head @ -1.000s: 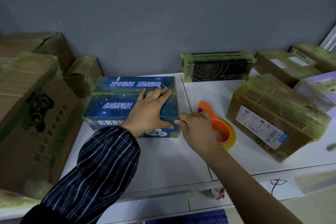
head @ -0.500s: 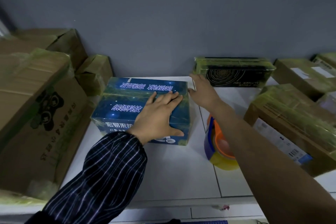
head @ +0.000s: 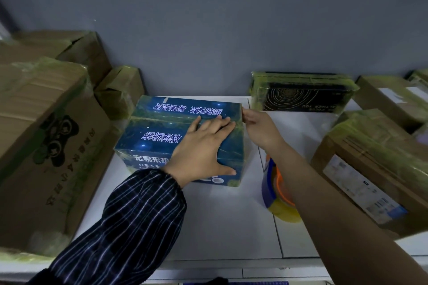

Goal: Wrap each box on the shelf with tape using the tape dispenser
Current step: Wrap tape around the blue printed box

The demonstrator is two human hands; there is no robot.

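Palm down, our left hand [head: 201, 148] lies flat on the blue box [head: 159, 136], fingers straight and spread over its top, thumb hanging over the front face. The box sits in the middle of the shelf [head: 220, 227], close to the back edge. Our right hand [head: 260, 131] reaches the box's right rear corner, straight fingers touching its end and gripping nothing, while the dispenser [head: 269, 188] stands on edge just right of the box, nearer the front edge, partly behind our right forearm [head: 324, 203].

glossy taped blue box [head: 162, 136], matt brown cardboard carton [head: 46, 146], smooth white shelf [head: 220, 227]
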